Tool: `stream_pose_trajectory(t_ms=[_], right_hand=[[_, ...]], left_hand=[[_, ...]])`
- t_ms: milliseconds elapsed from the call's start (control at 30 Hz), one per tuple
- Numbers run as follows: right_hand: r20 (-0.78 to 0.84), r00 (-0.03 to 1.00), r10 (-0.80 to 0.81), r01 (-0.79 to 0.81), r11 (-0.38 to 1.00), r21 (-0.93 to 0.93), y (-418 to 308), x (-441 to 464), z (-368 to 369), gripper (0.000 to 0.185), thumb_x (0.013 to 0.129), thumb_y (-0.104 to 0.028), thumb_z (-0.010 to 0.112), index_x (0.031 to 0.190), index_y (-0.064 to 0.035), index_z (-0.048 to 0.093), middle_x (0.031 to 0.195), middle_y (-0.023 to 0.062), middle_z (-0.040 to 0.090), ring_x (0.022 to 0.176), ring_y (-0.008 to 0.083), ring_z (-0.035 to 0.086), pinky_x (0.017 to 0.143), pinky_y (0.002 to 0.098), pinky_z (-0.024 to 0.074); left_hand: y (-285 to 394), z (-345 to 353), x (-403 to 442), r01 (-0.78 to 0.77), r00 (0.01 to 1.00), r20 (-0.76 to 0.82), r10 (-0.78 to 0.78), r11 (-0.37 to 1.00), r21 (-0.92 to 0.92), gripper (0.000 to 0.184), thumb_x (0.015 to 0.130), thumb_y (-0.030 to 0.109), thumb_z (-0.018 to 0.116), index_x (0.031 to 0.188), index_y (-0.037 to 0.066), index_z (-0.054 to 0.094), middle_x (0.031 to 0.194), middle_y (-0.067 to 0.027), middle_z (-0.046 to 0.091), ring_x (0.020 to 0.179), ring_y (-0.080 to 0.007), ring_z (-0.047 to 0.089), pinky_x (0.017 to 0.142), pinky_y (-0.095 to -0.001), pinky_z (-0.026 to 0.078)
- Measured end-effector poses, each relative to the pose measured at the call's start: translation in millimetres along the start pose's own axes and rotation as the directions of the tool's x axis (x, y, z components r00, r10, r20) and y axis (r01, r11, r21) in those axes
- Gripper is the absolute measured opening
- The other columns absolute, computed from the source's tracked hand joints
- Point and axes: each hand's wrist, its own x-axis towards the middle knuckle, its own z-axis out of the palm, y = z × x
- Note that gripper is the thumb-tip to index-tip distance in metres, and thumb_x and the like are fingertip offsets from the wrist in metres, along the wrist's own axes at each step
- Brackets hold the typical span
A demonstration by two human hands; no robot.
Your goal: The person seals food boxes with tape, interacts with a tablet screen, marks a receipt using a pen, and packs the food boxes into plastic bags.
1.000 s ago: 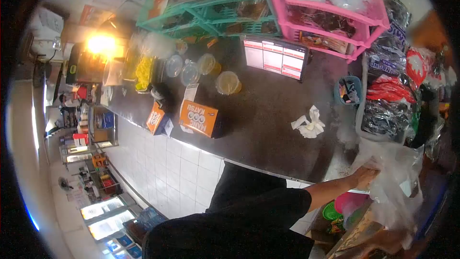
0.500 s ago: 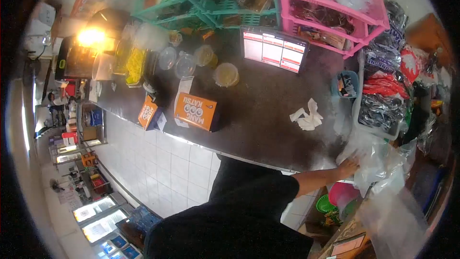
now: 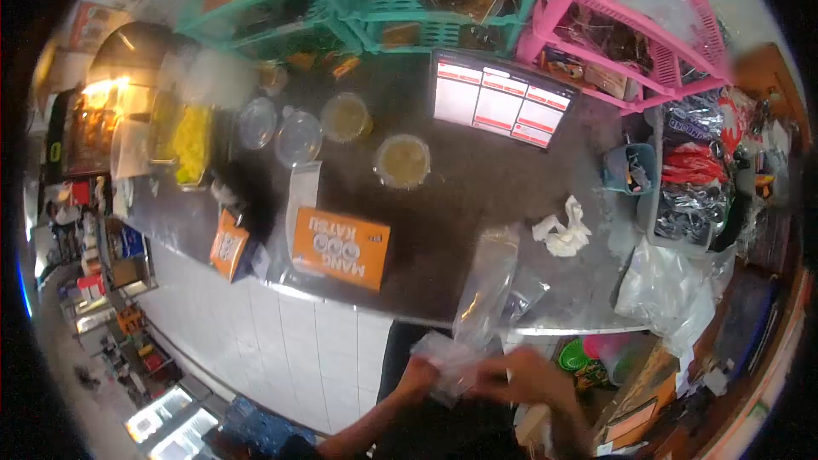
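Plastic bag (image 3: pixel 449 356), nearer the person than orange box (image 3: pixel 342 247), looks pinched by fingers of left hand (image 3: pixel 415 378) and right hand (image 3: pixel 521 376), probably to keep it steady.

Right hand (image 3: pixel 530 377) is blurred; screen (image 3: pixel 498 100) text unreadably small.

- A lit tablet (image 3: pixel 498 102) stands on the dark counter (image 3: pixel 452 200), near the teal rack (image 3: pixel 383 4) and the pink rack (image 3: pixel 709 32).
- An orange box (image 3: pixel 342 249) is on the counter, with a paper slip (image 3: pixel 303 192) just beside it.
- A round cup (image 3: pixel 403 162) stands between this box and the tablet.
- A crumpled tissue (image 3: pixel 564 230) lies near a blue bin (image 3: pixel 626 169).
- On the left is yellow stuff (image 3: pixel 192 143), perhaps food; the view there is blurred.
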Motion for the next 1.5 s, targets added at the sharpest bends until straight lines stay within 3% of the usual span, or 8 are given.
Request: stream_pose_trajectory(t_ms=[33,100,167,267,867,1300,1467,1500], right_hand=[[-0.312,0.949,-0.047,0.007,0.992,-0.127,4,33,-21,0.028,0.087,-0.014,0.065,0.115,-0.0068,0.064,0.100,0.0130,0.070,0.088,0.0249,0.069,0.077,0.0362,0.0539],[-0.849,0.368,-0.380,-0.016,0.910,-0.414,22,131,-60,0.034,0.090,-0.028,0.063,0.120,-0.0120,0.063,0.126,0.0187,0.056,0.118,0.0364,0.053,0.102,0.0539,0.0379],[-0.794,0.311,-0.522,-0.294,0.742,-0.603,55,203,-95,0.038,0.091,-0.033,0.061,0.124,-0.0153,0.059,0.145,0.0226,0.033,0.138,0.0461,0.023,0.109,0.0665,0.0151],[-0.809,0.232,-0.540,-0.385,0.713,-0.586,93,269,-122,0.040,0.092,-0.039,0.058,0.126,-0.0164,0.058,0.149,0.0257,0.023,0.141,0.0492,0.010,0.108,0.0711,0.0052],[-0.839,0.082,-0.537,-0.528,0.691,-0.494,110,316,-139,0.050,0.095,-0.043,0.050,0.140,-0.0192,0.045,0.155,0.0264,0.007,0.144,0.0474,-0.002,0.107,0.0716,-0.0041],[-0.884,0.269,-0.381,-0.563,0.683,-0.466,115,313,-109,0.051,0.095,-0.044,0.048,0.143,-0.0269,0.044,0.157,0.0248,0.002,0.145,0.0463,-0.002,0.106,0.0717,-0.0057],[-0.749,0.059,-0.660,-0.485,0.637,-0.600,99,267,-71,0.037,0.086,-0.018,0.067,0.123,-0.0175,0.064,0.141,0.0227,0.045,0.132,0.0387,0.042,0.112,0.0607,0.0172],[-0.867,0.178,-0.465,-0.047,0.876,-0.479,87,212,-13,0.025,0.080,-0.003,0.070,0.104,-0.0095,0.070,0.103,0.0130,0.070,0.097,0.0285,0.068,0.101,0.0479,0.0427]], left_hand=[[-56,-30,-8,0.076,0.997,0.007,-0.081,0.957,0.281,0.020,0.088,0.018,0.058,0.091,0.000,0.066,0.084,-0.0063,0.066,0.077,-0.0152,0.058,0.066,-0.0345,0.049],[-67,-71,-10,0.268,0.959,0.005,-0.284,0.909,0.320,0.019,0.088,0.014,0.055,0.079,0.002,0.066,0.069,-0.0014,0.062,0.065,-0.0143,0.053,0.061,-0.0353,0.049],[-58,-98,-6,0.019,0.955,0.190,-0.227,0.688,0.725,0.018,0.088,0.017,0.058,0.083,0.003,0.068,0.075,-0.0065,0.066,0.068,-0.0191,0.060,0.061,-0.0356,0.049],[-66,-120,11,0.266,0.953,-0.033,-0.300,0.783,0.562,0.018,0.087,0.018,0.059,0.084,0.003,0.068,0.076,-0.0069,0.066,0.068,-0.0191,0.060,0.061,-0.0356,0.050],[-90,-181,75,0.312,0.942,-0.088,-0.324,0.748,0.585,0.022,0.086,0.022,0.063,0.089,0.000,0.068,0.080,-0.0093,0.068,0.071,-0.0189,0.062,0.064,-0.0354,0.050],[-86,-179,71,0.310,0.944,-0.102,-0.313,0.742,0.595,0.027,0.084,0.025,0.065,0.093,-0.001,0.067,0.083,-0.0111,0.069,0.073,-0.0188,0.063,0.066,-0.0353,0.051],[-80,-171,56,0.270,0.958,-0.090,-0.272,0.749,0.605,0.030,0.084,0.026,0.066,0.094,-0.002,0.067,0.084,-0.0118,0.069,0.074,-0.0188,0.064,0.066,-0.0353,0.051],[-74,-168,42,0.245,0.965,-0.076,-0.252,0.754,0.609,0.030,0.084,0.026,0.067,0.094,-0.002,0.067,0.084,-0.0119,0.069,0.074,-0.0188,0.064,0.066,-0.0353,0.051]])
